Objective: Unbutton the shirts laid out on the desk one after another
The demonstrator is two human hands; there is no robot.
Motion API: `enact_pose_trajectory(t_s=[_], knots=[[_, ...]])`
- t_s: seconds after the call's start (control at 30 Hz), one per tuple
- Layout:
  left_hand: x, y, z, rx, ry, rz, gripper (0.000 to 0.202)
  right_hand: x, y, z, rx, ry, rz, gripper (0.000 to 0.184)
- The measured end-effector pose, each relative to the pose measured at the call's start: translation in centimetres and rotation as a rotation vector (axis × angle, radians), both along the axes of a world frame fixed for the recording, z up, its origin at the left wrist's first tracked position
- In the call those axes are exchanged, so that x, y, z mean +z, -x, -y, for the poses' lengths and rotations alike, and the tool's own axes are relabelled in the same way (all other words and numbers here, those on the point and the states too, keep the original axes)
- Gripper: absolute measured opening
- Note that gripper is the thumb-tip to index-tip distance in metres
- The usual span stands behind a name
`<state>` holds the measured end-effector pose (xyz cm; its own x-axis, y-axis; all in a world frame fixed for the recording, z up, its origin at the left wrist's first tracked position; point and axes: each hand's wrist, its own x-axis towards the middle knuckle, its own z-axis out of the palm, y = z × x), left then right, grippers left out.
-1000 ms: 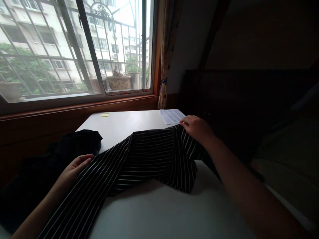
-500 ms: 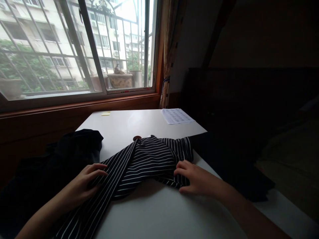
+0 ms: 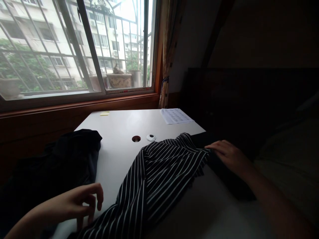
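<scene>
A black shirt with thin white stripes [image 3: 171, 162] lies stretched diagonally across the white table [image 3: 119, 124], a sleeve running toward the lower left. My right hand [image 3: 230, 156] pinches its far right edge and pulls the cloth taut and slightly up. Beside the sleeve at lower left, my left hand [image 3: 82, 204] has its fingers bent and apart, the tips pointing down. Whether those tips touch the cloth cannot be made out.
Dark clothing [image 3: 74, 152] is heaped at the left table edge. A round hole [image 3: 136, 139] and its white cover [image 3: 151, 137] are beyond the shirt. Printed sheets [image 3: 176, 116] and a yellow note [image 3: 104, 113] lie at the back, below a barred window [image 3: 117, 49].
My right hand has moved right and away, drawing the shirt's edge with it. My left hand has shifted down and left, off the sleeve's upper part. The hole and cover are uncovered.
</scene>
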<state>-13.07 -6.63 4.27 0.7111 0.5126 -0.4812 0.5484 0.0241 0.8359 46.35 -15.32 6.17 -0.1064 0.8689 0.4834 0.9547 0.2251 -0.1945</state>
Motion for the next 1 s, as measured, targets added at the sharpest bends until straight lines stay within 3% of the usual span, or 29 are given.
enact_pose_trajectory(t_s=[0.07,0.2,0.3,0.47,0.57,0.67,0.8,0.9,0.97,1.0], knots=[[-0.2,-0.4,-0.3,0.005,0.034,0.032,0.025,0.5,0.2,-0.2,-0.004,-0.027,-0.005,0.027],[-1.0,-2.5,-1.1,0.088,-0.362,0.111,0.028,1.9,3.7,-1.2,-0.013,-0.131,-0.058,0.025],[-0.9,-5.7,-0.8,0.095,-0.503,0.233,0.029,4.1,8.0,-2.9,-0.020,-0.218,-0.054,0.023],[2.0,-12.7,0.4,0.038,-0.517,0.333,0.040,7.4,15.7,-6.7,0.070,-0.290,-0.140,0.019],[3.6,-16.7,0.2,0.144,-0.523,0.378,0.053,7.9,19.6,-8.7,0.197,-0.282,-0.308,0.017],[4.0,-20.1,-1.3,0.243,-0.527,0.461,0.050,7.4,21.9,-10.2,0.313,-0.222,-0.506,0.015],[3.6,-22.6,-4.1,0.456,-0.576,0.531,0.040,5.6,22.0,-10.5,0.457,-0.034,-0.828,0.019],[3.9,-22.7,-5.8,0.619,-0.406,0.624,0.043,3.4,20.6,-8.4,0.306,-0.160,-0.988,0.020],[4.4,-21.8,-6.8,0.729,-0.260,0.677,0.044,1.4,19.5,-6.4,0.140,-0.247,-0.935,0.015],[4.6,-21.1,-7.4,0.781,-0.214,0.689,0.043,0.3,19.0,-5.4,0.125,-0.217,-0.845,0.013]])
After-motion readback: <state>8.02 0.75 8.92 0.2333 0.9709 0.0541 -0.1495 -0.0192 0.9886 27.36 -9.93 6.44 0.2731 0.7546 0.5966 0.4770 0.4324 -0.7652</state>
